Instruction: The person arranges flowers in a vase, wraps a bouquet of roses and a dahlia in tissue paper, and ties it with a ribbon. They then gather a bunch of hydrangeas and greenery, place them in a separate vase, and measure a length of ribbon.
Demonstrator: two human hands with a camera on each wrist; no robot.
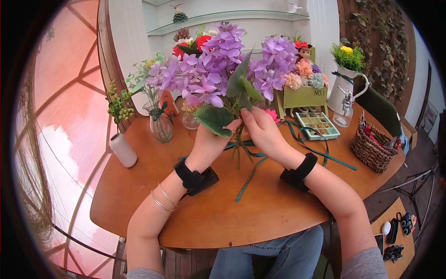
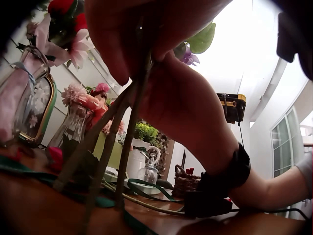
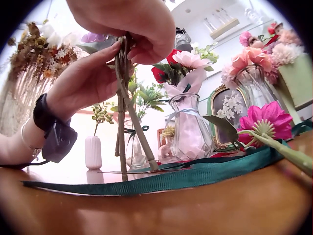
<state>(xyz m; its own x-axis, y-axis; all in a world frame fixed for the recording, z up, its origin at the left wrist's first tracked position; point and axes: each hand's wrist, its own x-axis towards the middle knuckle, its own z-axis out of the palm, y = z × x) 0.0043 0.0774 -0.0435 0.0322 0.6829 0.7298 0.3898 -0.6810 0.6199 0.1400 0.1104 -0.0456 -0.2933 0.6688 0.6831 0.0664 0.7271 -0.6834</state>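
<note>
A bunch of purple hydrangeas point(image 1: 204, 76) with green leaves point(image 1: 214, 120) is held upright over the table. Partly hidden by a large leaf, my left hand point(image 1: 211, 144) grips the stems from the left. My right hand point(image 1: 262, 130) pinches them from the other side, thumb and fingertips just below the upper leaves. Below both hands the bare stems point(image 3: 122, 107) fan out, their cut ends close over the tabletop. In the right wrist view, the left hand point(image 3: 88, 88) meets the stems right under the curled right fingers point(image 3: 142, 49).
Dark green ribbon point(image 1: 251, 181) trails across the wooden table point(image 1: 195, 218). A pink flower point(image 3: 264, 125) lies near the stems. Behind stand a white vase point(image 1: 123, 150), a glass vase point(image 1: 160, 128), a compartment box point(image 1: 318, 125), a glass bottle point(image 1: 343, 114) and a wicker basket point(image 1: 371, 146).
</note>
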